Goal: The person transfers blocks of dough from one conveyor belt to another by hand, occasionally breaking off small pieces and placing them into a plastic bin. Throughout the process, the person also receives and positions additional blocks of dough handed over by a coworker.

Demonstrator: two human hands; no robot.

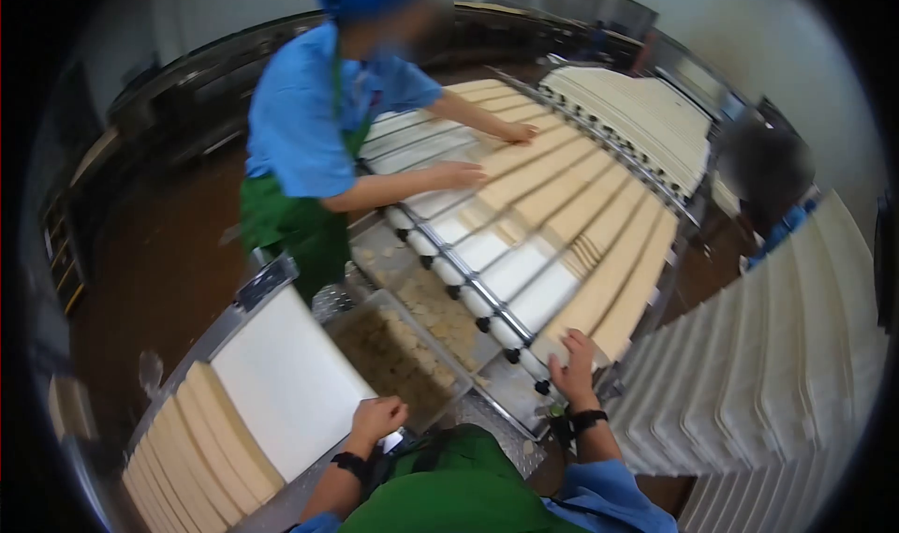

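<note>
My right hand (573,359) is at the near end of a long pale row (599,318), perhaps thin dough pieces stacked on edge. Its fingers are apart and touch the row's end. On the left, my left hand (379,419) is closed at the corner of a white board (295,383); whatever its curled fingers hold is hidden. Similar pale rows (211,439) lie along that board's lower part. In front of me a slanted rack with metal rods (496,299) carries several more pale rows over a white surface.
A co-worker in a blue shirt and green apron (309,158) reaches both hands onto the rack. A bin (459,383) of pale scraps stands between board and rack. White ridged trays (749,374) are stacked at right. Another person (791,224) is behind them.
</note>
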